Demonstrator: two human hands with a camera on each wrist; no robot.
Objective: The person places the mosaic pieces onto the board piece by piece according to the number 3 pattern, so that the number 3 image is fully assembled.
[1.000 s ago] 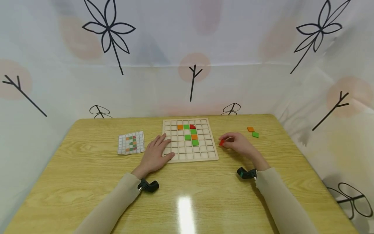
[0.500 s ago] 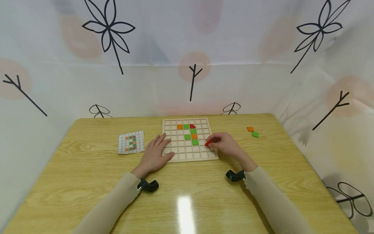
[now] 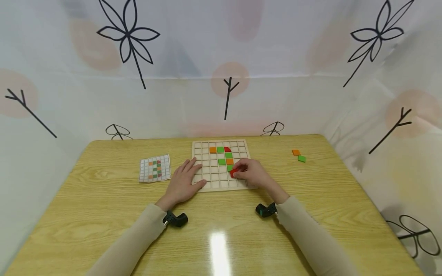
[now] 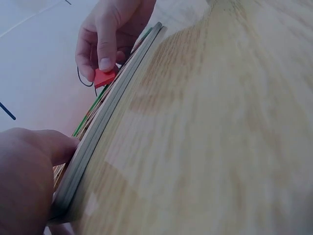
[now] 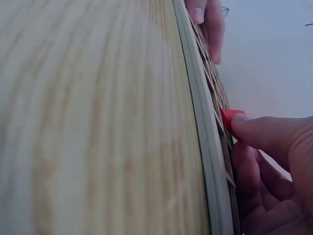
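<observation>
A wooden grid board (image 3: 214,184) lies on the table, with several orange and green square tiles and a red tile (image 3: 227,149) with one rounded corner set in its cells. Between thumb and fingers my right hand (image 3: 253,173) pinches another red tile (image 3: 233,173), close over the board just below the lowest green tile (image 3: 230,168). That red tile also shows at the fingertips in the left wrist view (image 4: 103,78). My left hand (image 3: 183,182) rests on the board's left edge with its fingers spread; its thumb lies over the rim.
Left of the board lies a paper card (image 3: 154,168) printed with a grid of coloured squares. On the right of the table sit a loose orange tile (image 3: 296,152) and a loose green tile (image 3: 302,158). A patterned white cloth (image 3: 186,103) hangs behind the table.
My right hand has carried the red tile leftward from beside the board to over it, near the lowest green tile. My left hand has stayed in place.
</observation>
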